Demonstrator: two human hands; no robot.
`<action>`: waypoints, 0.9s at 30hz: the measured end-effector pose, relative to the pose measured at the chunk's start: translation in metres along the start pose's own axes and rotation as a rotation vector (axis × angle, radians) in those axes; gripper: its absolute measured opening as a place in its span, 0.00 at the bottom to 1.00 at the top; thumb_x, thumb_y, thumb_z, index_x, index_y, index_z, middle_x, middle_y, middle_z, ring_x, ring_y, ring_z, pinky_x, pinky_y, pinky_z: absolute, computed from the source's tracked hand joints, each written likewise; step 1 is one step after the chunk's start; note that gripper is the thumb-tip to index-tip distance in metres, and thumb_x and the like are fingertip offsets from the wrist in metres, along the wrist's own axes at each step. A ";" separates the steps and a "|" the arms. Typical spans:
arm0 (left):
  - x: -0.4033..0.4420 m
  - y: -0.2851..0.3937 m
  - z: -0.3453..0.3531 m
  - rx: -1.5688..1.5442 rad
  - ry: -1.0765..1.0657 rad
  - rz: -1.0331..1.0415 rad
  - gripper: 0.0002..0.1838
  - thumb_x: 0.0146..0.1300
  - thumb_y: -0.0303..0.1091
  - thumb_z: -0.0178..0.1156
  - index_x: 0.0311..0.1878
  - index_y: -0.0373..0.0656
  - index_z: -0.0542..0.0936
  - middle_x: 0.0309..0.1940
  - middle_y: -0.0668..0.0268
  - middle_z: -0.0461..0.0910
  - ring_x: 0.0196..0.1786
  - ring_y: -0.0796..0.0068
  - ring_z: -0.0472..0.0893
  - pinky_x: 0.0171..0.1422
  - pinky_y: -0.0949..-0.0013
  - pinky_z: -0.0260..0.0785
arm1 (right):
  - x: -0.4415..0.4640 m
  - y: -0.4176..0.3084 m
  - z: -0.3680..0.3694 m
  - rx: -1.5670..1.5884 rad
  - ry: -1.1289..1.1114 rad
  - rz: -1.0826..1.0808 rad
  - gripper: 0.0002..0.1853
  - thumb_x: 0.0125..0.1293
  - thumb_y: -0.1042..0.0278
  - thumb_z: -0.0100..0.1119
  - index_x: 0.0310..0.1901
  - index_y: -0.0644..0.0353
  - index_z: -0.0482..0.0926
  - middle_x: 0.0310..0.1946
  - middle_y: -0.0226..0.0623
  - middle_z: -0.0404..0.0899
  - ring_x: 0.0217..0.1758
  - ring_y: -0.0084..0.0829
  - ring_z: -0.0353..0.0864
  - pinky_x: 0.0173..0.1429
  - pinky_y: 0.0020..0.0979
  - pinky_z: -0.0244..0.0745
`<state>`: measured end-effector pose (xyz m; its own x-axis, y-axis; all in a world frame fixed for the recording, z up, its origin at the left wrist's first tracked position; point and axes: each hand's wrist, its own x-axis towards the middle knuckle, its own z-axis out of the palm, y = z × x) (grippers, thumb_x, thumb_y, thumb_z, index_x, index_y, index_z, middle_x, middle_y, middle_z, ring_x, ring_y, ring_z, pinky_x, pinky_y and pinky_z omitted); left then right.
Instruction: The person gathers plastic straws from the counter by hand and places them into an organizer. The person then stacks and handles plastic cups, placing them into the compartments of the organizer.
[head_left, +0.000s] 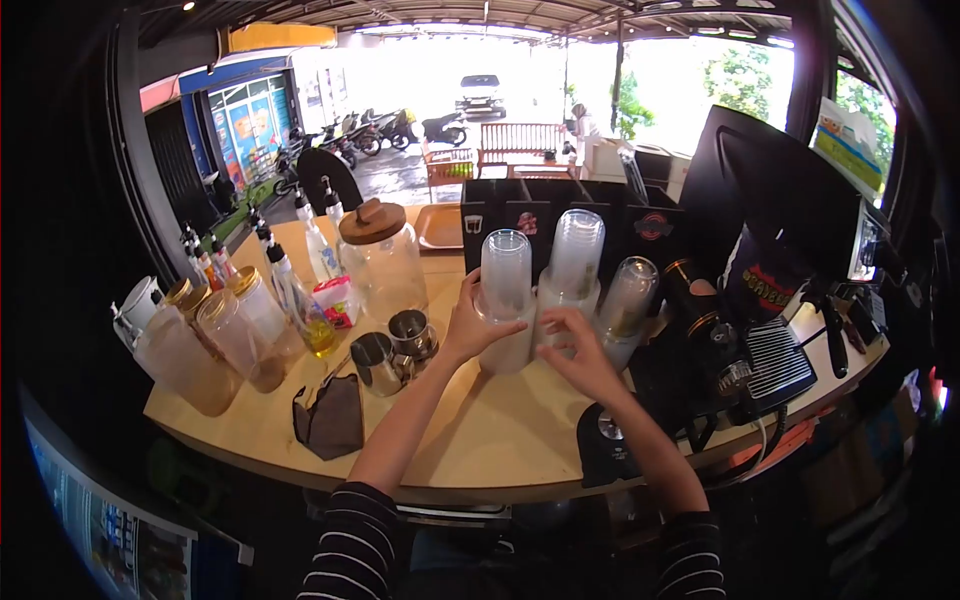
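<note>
To your left, a metal jug (pixel 377 365) is standing on the worktop (pixel 455 450); your left hand (pixel 474 328) is grasping the left cup stack (pixel 507 275); your right hand (pixel 577 350), fingers loose, is hovering just beside the middle cup stack (pixel 577 250).

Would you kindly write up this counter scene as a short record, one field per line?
Left hand: curled around the left cup stack, thumb across its front
Right hand: fingers loosely bent, in front of the middle cup stack; contact unclear
Third stack: right cup stack, beyond the right hand
Surface: light wooden counter
Left of the stacks: metal pitcher, jar with wooden lid
Sleeves: dark with pale stripes
</note>
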<state>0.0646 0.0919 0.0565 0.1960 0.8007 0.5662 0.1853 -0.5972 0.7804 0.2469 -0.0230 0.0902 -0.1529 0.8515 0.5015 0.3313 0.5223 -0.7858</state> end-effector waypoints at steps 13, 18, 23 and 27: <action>-0.076 0.008 -0.005 -0.211 -0.076 -0.035 0.53 0.29 0.39 0.77 0.63 0.42 0.59 0.53 0.56 0.72 0.55 0.62 0.74 0.60 0.61 0.66 | 0.025 -0.014 0.037 0.077 -0.199 -0.029 0.52 0.36 0.65 0.74 0.63 0.66 0.52 0.55 0.46 0.63 0.62 0.37 0.63 0.65 0.35 0.59; -0.072 0.010 0.003 -0.178 -0.047 0.037 0.52 0.30 0.39 0.76 0.62 0.41 0.60 0.51 0.57 0.74 0.53 0.63 0.75 0.58 0.61 0.68 | 0.025 -0.014 0.032 0.031 -0.140 -0.019 0.51 0.35 0.65 0.73 0.61 0.66 0.53 0.54 0.47 0.65 0.60 0.38 0.65 0.64 0.36 0.62; -0.071 0.023 0.008 -0.188 -0.071 0.026 0.50 0.31 0.40 0.76 0.61 0.41 0.62 0.50 0.56 0.74 0.53 0.62 0.76 0.57 0.61 0.69 | 0.020 -0.014 0.027 -0.051 -0.069 0.020 0.49 0.33 0.63 0.73 0.59 0.65 0.55 0.51 0.48 0.67 0.57 0.39 0.69 0.61 0.35 0.65; -0.071 0.025 0.010 -0.194 -0.071 0.044 0.49 0.33 0.42 0.76 0.61 0.40 0.61 0.51 0.57 0.74 0.54 0.61 0.75 0.57 0.61 0.68 | 0.025 -0.028 0.020 -0.042 -0.049 0.032 0.53 0.35 0.64 0.73 0.64 0.64 0.51 0.57 0.48 0.63 0.62 0.40 0.64 0.64 0.36 0.61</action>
<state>0.0646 0.0199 0.0335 0.2688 0.7647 0.5856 -0.0123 -0.6052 0.7960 0.2156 -0.0154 0.1174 -0.1864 0.8694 0.4576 0.3750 0.4934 -0.7848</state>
